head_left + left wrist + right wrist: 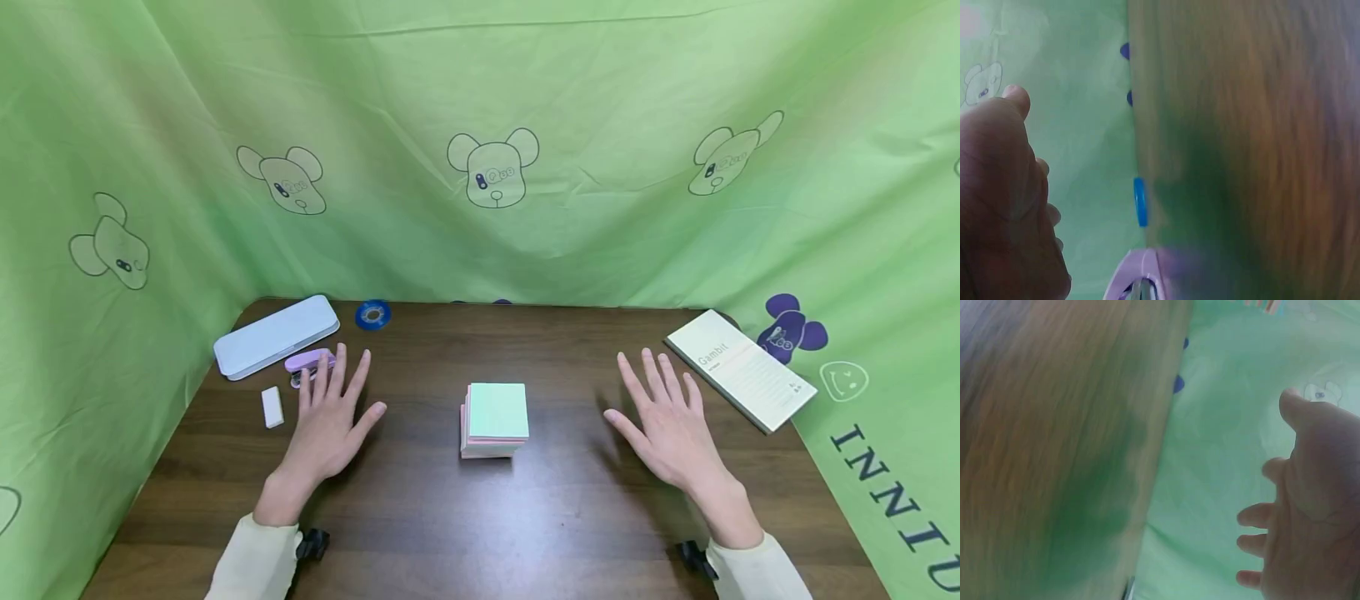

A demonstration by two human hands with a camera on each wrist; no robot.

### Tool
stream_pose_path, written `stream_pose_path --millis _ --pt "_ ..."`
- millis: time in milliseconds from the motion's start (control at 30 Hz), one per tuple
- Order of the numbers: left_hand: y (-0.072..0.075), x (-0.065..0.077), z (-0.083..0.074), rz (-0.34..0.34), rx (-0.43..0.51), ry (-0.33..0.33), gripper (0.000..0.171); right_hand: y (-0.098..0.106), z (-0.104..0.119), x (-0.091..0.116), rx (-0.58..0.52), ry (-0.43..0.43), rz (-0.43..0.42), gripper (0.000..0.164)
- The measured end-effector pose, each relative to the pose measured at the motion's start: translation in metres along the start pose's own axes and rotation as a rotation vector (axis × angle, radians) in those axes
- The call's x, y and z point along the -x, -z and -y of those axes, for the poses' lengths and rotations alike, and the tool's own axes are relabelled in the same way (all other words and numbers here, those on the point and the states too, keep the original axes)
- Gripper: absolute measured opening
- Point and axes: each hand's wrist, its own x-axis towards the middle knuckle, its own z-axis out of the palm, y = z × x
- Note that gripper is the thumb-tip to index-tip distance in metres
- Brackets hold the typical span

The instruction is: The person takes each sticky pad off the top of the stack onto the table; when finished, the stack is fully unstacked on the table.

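Note:
My left hand (327, 433) is held palm down over the left of the table, fingers straight and spread, holding nothing. Its fingertips partly cover a purple stapler (306, 361), also seen low in the left wrist view (1141, 262). Beside that hand lies a white eraser (272, 407). Over on the right, my right hand (667, 433) is spread the same way with nothing in it, nearest to a notebook (738, 367) marked "Gambit". Between the hands stands a stack of sticky notes (498, 412), mint green on top with pink and white layers below.
A pale blue pencil case (276, 337) lies at the back left corner, with a roll of blue tape (372, 315) to its right. Green cloth (495, 250) hangs behind and around the brown wooden table (555, 517).

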Motion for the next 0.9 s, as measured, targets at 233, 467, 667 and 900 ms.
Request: stream_pose_path --millis 233,467,667,900 --pt "-0.019 -0.002 -0.023 -0.041 0.166 -0.065 0.079 -0.013 0.021 -0.011 -0.010 0.074 -0.090 0.084" --pt "-0.037 -0.002 -0.041 -0.092 0.338 -0.109 0.078 -0.022 0.045 -0.019 -0.099 0.146 -0.155 0.079" --pt "-0.050 0.002 -0.053 -0.071 0.476 -0.147 0.081 -0.027 0.063 -0.021 -0.185 0.201 -0.196 0.070" --pt "-0.060 0.003 -0.065 0.014 0.614 -0.159 0.085 -0.030 0.077 -0.024 -0.281 0.233 -0.228 0.064"
